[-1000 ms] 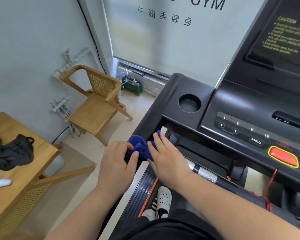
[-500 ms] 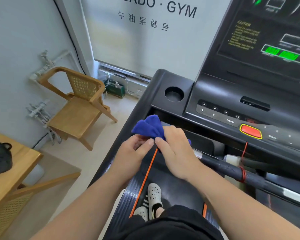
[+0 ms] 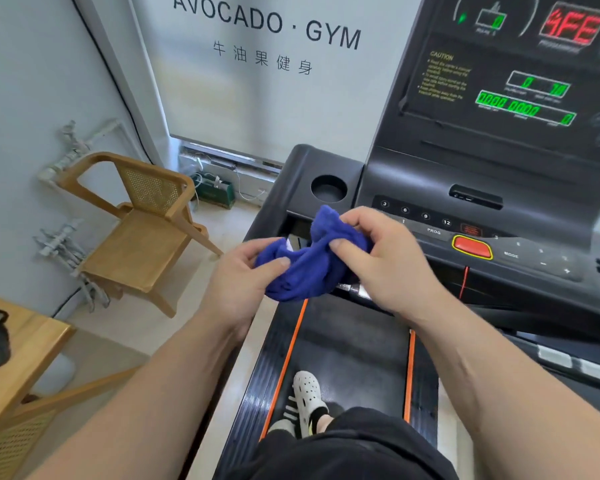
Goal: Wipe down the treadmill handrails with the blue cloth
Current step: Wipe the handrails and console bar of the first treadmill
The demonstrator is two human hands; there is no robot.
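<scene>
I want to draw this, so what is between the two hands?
In the head view, a crumpled blue cloth spans the gap between the left hand and the right hand. Both hands pinch it above the black treadmill belt.

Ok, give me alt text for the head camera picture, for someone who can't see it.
A person's left hand and right hand hold a bunched blue cloth between them, in front of a treadmill console with lit displays. One foot in a white shoe stands on the belt below, and a wooden chair sits by the wall to the left.
</scene>
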